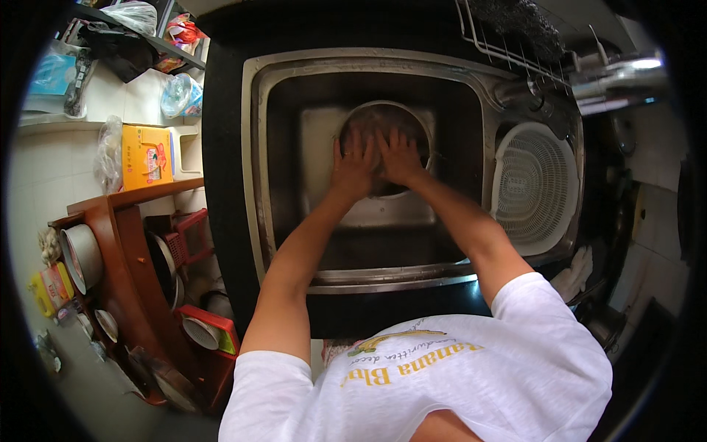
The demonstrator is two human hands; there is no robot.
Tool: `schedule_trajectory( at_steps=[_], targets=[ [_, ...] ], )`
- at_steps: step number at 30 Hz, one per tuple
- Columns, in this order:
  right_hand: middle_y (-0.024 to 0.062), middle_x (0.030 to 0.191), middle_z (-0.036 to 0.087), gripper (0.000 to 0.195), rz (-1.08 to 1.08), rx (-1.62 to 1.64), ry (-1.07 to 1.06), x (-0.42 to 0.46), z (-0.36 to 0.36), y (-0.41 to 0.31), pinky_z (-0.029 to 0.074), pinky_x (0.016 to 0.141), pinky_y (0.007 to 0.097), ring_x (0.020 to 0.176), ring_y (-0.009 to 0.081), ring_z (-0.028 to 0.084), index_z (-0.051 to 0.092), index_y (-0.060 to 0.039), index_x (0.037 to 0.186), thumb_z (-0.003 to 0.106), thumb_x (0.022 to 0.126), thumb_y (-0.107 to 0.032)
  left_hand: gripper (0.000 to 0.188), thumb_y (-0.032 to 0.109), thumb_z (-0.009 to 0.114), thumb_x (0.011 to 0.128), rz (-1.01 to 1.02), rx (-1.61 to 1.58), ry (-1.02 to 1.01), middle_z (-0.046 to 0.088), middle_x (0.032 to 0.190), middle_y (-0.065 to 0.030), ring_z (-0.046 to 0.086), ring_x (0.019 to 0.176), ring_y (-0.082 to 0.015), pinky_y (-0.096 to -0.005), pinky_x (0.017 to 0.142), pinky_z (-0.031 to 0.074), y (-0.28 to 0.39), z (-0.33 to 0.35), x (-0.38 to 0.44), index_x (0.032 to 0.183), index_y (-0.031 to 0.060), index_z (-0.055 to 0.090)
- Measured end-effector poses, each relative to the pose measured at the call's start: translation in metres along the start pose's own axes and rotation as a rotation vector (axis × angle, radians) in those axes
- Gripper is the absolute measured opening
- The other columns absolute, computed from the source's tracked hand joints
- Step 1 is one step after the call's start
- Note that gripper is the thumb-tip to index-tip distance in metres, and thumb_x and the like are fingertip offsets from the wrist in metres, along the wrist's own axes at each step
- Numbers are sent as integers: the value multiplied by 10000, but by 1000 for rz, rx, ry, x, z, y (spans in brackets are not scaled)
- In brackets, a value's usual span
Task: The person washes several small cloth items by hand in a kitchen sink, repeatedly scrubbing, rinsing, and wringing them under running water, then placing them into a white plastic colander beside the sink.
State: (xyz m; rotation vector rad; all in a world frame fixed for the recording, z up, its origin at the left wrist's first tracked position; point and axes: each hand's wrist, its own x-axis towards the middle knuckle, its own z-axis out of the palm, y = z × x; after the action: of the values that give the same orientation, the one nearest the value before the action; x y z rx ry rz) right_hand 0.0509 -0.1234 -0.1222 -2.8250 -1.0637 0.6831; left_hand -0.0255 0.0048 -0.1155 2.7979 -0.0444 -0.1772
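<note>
A round metal basin [385,103] stands on the floor of a stainless steel sink [320,132]. Both of my hands reach down into it. My left hand [356,166] lies palm down with its fingers apart, on the basin's left side. Beside it, my right hand [400,157] is also palm down, fingers spread and pointing away from me. Under the fingers is something dark and reddish-brown, too dim and blurred to name. I see nothing gripped in either hand.
Right of the deep bowl, a white plastic colander [533,188] sits in the sink's smaller basin. A wire rack [469,27] is at the back right. Black countertop [226,166] borders the sink. Leftward stand a wooden cabinet [127,243] and an orange cardboard box [144,157].
</note>
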Motion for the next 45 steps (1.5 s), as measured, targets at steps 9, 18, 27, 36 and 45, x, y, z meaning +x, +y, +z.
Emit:
schedule_trajectory(
  at_steps=[9, 18, 27, 36, 45],
  targets=[
    [147, 1202, 342, 577, 13, 171, 201, 37, 14, 10, 437, 776, 425, 1068, 329, 408, 458, -139, 1148, 661, 617, -231, 729, 181, 606, 702, -107, -1, 90, 204, 1330, -216, 243, 1217, -354, -504, 986, 146, -8, -26, 4, 1304, 53, 217],
    [92, 912, 571, 337, 370, 1488, 397, -12, -37, 7, 452, 671, 299, 790, 206, 556, 552, -33, 986, 561, 651, 0, 253, 109, 558, 765, -865, -741, -74, 582, 867, -200, 603, 691, -292, -363, 576, 491, -19, -18, -19, 971, -29, 507],
    [81, 926, 564, 319, 354, 1885, 652, -63, -96, -9, 445, 726, 281, 828, 181, 546, 531, -1, 978, 489, 674, 84, 240, 129, 571, 756, -883, -818, -185, 610, 772, -167, 608, 514, -237, -331, 524, 500, -7, -39, -40, 926, -38, 536],
    [94, 937, 542, 253, 304, 2185, 713, -142, -161, 19, 480, 746, 336, 864, 212, 545, 504, -19, 1018, 474, 768, -36, 329, 243, 609, 737, -942, -846, -121, 615, 801, -165, 622, 549, -257, -343, 495, 515, -16, -12, -41, 919, -23, 542],
    [176, 1077, 517, 361, 37, 1877, 1068, -274, -249, 135, 449, 837, 357, 978, 256, 520, 477, -14, 1110, 486, 802, -203, 481, 385, 656, 675, -919, -854, -62, 618, 844, -148, 624, 582, -267, -355, 509, 519, -6, -25, -44, 977, 26, 549]
  ],
)
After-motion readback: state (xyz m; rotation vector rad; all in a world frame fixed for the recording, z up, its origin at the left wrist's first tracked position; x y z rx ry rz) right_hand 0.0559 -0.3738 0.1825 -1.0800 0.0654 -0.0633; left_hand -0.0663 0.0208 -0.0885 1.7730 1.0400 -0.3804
